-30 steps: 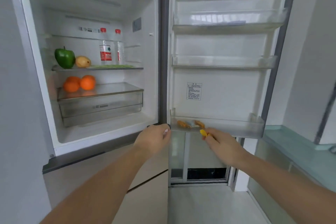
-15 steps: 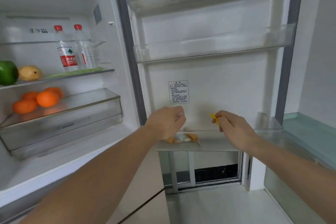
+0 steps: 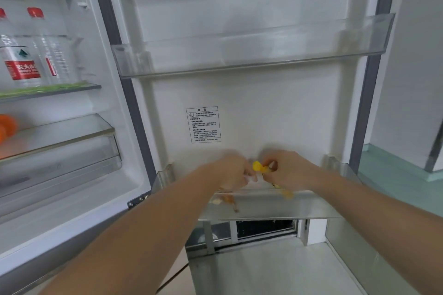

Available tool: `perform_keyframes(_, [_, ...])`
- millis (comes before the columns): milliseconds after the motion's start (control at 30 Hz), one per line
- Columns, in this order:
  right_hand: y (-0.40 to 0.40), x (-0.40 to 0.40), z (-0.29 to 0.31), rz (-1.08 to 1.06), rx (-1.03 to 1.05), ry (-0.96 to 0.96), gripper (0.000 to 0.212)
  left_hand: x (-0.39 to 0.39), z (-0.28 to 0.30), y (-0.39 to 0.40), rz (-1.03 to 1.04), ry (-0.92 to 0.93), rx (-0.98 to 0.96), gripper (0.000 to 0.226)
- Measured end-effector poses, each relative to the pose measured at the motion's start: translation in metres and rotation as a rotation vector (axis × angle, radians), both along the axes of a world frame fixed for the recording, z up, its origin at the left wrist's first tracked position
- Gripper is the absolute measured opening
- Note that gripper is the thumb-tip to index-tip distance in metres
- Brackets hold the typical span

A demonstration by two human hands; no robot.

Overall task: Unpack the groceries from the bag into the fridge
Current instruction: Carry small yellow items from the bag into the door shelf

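On the left I see two clear red-capped water bottles (image 3: 28,55) on the fridge's glass shelf (image 3: 60,90). My left hand (image 3: 233,171) is curled, though blur hides what it grips. My right hand (image 3: 285,170) pinches a small yellow wrapped packet (image 3: 258,166) above the clear bottom door bin (image 3: 268,206)

Red bottle label (image 3: 22,70) — "农夫山"

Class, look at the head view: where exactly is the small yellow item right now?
The small yellow item is low in the centre, between the left hand and right hand, just above the bottom door bin.
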State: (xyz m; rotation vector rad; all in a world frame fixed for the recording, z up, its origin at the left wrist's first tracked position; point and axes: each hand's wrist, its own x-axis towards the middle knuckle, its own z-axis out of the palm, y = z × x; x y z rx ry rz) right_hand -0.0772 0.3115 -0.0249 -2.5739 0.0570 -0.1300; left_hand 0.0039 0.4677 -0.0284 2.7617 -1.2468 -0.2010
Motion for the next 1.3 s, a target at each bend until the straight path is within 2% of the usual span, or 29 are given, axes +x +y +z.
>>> perform_keyframes(233, [0.025, 0.027, -0.003, -0.034, -0.063, 0.092, 0.032, 0.006, 0.0, 0.002, -0.042, 0.146, 0.121, 0.03])
perform_keyframes(467, [0.048, 0.039, -0.005, -0.028, -0.046, 0.134, 0.033, 0.024, 0.002, 0.024, -0.005, 0.068, 0.166, 0.022])
perform_keyframes(633, [0.05, 0.04, -0.001, -0.088, 0.048, 0.173, 0.031, 0.027, 0.005, 0.037, 0.069, 0.176, 0.028, 0.034])
perform_keyframes(733, [0.05, 0.04, 0.001, -0.093, 0.112, 0.174, 0.033, 0.021, 0.002, 0.028, 0.025, 0.096, 0.014, 0.022])
perform_keyframes(800, [0.05, 0.038, -0.001, -0.084, 0.084, 0.159, 0.036, 0.016, -0.003, 0.022, 0.002, 0.056, 0.015, 0.016])
perform_keyframes(900, [0.047, 0.034, -0.006, -0.084, -0.075, 0.145, 0.041, 0.017, -0.006, 0.025, 0.044, 0.151, -0.131, 0.011])
perform_keyframes(1033, [0.048, 0.033, -0.005, -0.071, -0.037, 0.166, 0.046, 0.02, -0.005, 0.034, 0.069, 0.183, -0.251, 0.019])
perform_keyframes(1133, [0.047, 0.035, -0.004, -0.071, 0.028, 0.184, 0.036, 0.018, -0.001, 0.04, 0.088, 0.191, -0.315, 0.014])
perform_keyframes(1300, [0.043, 0.029, -0.003, -0.054, 0.141, 0.189, 0.019, 0.009, 0.008, 0.053, 0.113, 0.085, -0.329, 0.009])
